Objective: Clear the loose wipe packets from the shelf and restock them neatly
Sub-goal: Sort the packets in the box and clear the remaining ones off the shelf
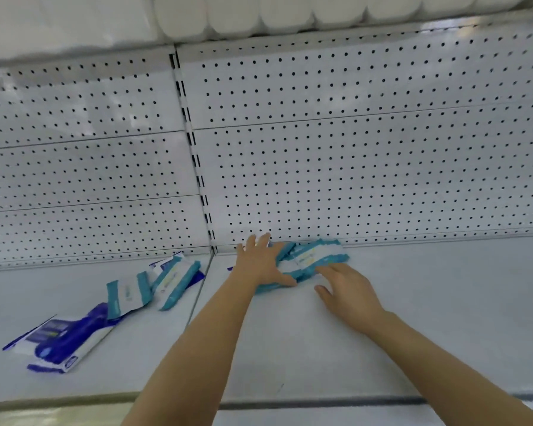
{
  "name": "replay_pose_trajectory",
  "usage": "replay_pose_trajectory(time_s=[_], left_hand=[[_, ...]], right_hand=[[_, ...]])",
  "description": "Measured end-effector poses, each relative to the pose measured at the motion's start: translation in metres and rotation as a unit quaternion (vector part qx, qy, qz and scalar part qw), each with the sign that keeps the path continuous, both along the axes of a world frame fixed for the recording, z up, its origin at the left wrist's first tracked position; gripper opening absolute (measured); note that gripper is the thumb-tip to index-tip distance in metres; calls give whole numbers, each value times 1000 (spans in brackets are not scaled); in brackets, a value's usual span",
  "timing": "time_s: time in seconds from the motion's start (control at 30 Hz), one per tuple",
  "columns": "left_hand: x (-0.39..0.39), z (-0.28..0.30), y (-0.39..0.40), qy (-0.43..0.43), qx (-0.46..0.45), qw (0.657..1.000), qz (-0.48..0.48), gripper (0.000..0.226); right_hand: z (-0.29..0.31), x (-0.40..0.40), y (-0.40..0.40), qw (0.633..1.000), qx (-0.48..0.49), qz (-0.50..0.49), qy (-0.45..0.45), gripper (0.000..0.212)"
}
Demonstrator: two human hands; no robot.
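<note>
My left hand [260, 262] lies flat, fingers spread, on the left end of a row of teal wipe packets [313, 258] against the pegboard back [351, 149] of the shelf [413, 302]. My right hand [346, 289] rests released at the row's front edge, gripping nothing. Two loose teal packets [154, 287] and a blue pack [63, 339] lie well apart to the left. Label print is blurred, unreadable.

My left hand [259, 265] lies flat, fingers spread, on the teal packets [311, 259] at the back of the shelf [413, 302]; my right hand [348, 290] touches their near edge. More packets [154, 287] lie loose further left, by a blue pack [62, 339].
</note>
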State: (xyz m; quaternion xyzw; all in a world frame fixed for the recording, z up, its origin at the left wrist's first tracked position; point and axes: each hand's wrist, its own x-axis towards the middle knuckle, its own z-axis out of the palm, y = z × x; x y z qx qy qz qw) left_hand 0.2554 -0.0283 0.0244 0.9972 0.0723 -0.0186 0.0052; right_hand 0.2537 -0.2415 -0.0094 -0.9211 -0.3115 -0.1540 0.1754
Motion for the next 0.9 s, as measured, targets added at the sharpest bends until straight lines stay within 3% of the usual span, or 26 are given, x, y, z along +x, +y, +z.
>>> replay_pose_trajectory(time_s=[0.1, 0.3, 0.5, 0.6, 0.77, 0.9], left_hand=[[15, -8, 5, 82, -56, 995, 8, 117], [4, -20, 7, 62, -50, 997, -9, 107], [-17, -25, 4, 74, -46, 996, -16, 109], [-30, -22, 3, 81, -48, 995, -18, 107], [-62, -20, -1, 76, -51, 995, -29, 107], [-90, -24, -4, 70, -39, 996, -37, 107]], right_hand=[[-2, 26, 11, 1000, -8, -5, 1, 39], [-2, 76, 26, 1000, 16, 3, -1, 47], [-4, 112, 44, 988, -111, 7, 109, 61], [-6, 109, 46, 982, -133, -3, 136, 63], [-12, 71, 33, 987, -130, 1, 93, 63], [-16, 31, 18, 990, -114, -5, 81, 85]])
